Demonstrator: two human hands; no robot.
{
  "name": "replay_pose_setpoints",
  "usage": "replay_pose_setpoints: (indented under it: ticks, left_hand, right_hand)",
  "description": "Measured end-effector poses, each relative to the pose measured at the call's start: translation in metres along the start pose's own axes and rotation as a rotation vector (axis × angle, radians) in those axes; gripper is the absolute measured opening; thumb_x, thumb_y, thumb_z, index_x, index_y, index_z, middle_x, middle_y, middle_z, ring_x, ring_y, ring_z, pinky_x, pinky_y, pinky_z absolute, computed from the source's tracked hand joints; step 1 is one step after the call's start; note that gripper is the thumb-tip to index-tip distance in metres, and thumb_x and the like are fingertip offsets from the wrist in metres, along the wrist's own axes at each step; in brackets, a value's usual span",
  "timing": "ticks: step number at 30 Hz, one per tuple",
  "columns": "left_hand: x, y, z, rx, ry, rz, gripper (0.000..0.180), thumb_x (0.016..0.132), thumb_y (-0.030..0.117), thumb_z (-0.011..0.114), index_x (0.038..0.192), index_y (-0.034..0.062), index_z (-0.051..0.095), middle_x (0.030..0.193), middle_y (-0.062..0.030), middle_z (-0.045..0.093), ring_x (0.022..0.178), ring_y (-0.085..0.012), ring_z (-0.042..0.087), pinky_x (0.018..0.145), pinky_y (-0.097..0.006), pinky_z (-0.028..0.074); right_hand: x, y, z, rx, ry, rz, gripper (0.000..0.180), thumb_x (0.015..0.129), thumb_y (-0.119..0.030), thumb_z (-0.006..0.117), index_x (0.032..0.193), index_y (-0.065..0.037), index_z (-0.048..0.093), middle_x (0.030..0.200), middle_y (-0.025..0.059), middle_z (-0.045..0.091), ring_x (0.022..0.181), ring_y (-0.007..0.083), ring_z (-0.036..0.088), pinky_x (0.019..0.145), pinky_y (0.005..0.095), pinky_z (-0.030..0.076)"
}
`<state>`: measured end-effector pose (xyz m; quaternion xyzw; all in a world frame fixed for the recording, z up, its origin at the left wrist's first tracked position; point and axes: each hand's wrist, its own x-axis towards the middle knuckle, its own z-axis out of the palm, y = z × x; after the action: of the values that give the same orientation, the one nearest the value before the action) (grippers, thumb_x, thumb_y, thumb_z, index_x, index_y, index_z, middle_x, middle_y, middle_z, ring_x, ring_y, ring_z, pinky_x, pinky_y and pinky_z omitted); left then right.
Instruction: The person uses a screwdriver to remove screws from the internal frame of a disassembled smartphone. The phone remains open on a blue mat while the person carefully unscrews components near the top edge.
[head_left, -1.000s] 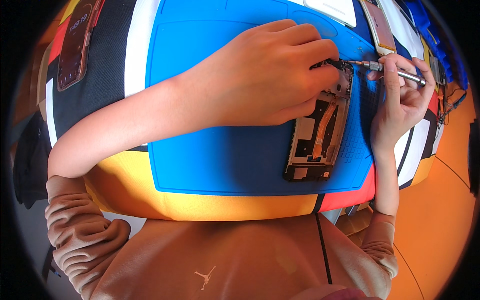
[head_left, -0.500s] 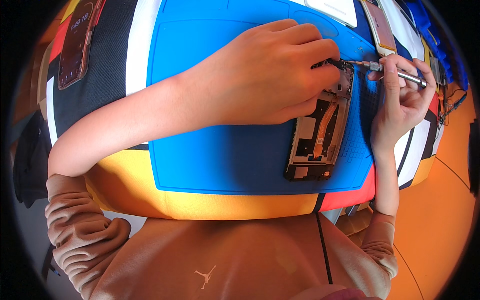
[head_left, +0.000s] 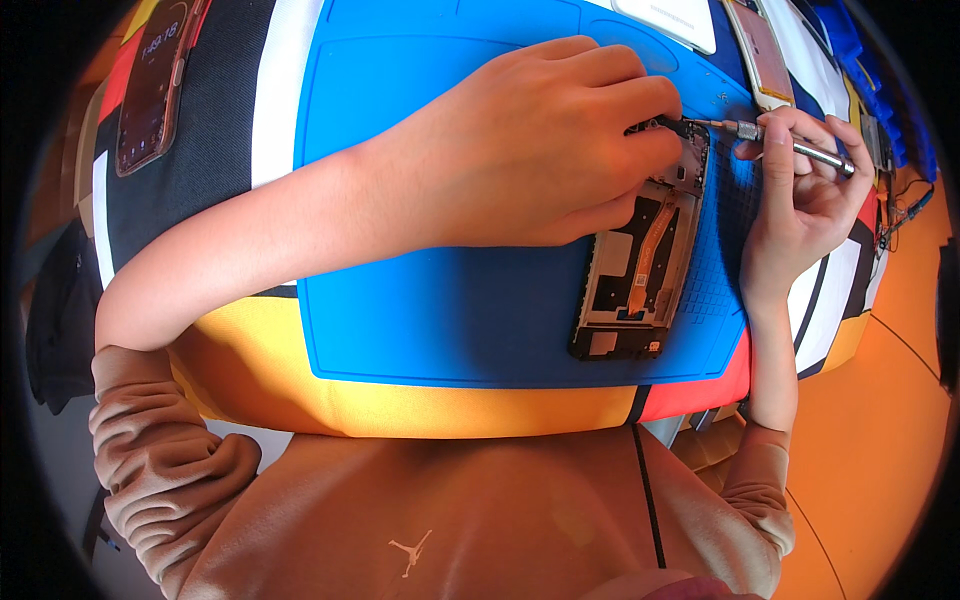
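Note:
An opened smartphone (head_left: 612, 290) lies on a blue work mat (head_left: 420, 310), its inner frame bare. An orange ribbon cable (head_left: 651, 250) runs along the middle of it. My left hand (head_left: 560, 150) reaches over the phone's upper end, covering part of it. Its fingers are closed beside a small dark piece there; what they grip is mostly hidden. From the right, my right hand (head_left: 805, 195) grips a slim silver screwdriver (head_left: 800, 146). The screwdriver points left, its thin tip at the phone's upper edge near the left fingertips.
At the far right of the mat lie tiny loose parts (head_left: 722, 98). A white flat device (head_left: 672, 18) and another opened phone part (head_left: 760, 55) sit behind them. A phone with a lit screen (head_left: 152, 90) rests far left. Blue bins (head_left: 870, 75) stand at the far right.
Almost nothing differs. Both hands, the screwdriver and the opened phone hold nearly the same places, with only a very slight shift of the left fingers.

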<state>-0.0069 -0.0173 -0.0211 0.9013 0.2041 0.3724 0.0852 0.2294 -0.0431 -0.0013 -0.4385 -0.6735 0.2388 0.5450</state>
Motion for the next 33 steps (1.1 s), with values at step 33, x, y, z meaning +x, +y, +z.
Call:
replay_pose_setpoints:
  ticks: [33]
  left_hand:
    - [-0.003, 0.000, -0.003, -0.012, -0.104, -0.006, 0.035, 0.087, 0.012, 0.071, 0.120, 0.0122, 0.063, 0.124, -0.0061, 0.063, 0.110, -0.0279, 0.060, 0.095, -0.039, 0.052]
  right_hand:
    - [0.025, -0.010, -0.002, -0.327, -0.313, -0.338, 0.038, 0.094, 0.008, 0.062, 0.118, -0.006, 0.035, 0.129, 0.0261, 0.059, 0.119, 0.0267, 0.060, 0.110, 0.0398, 0.040]
